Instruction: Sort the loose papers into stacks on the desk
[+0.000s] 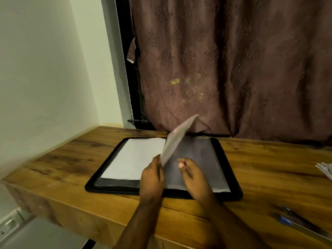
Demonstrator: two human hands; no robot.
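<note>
Dim warm light, motion blur throughout, wide-angle bending at edges.

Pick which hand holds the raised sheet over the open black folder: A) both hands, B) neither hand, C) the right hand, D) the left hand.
D: the left hand grips the lower edge of the raised sheet, while the right hand stays beside it over the folder, apart from the sheet.

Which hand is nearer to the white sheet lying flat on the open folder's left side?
Left. The left hand sits at the white sheet's right edge, holding a raised page. The right hand is farther right, over the folder's grey side.
</note>
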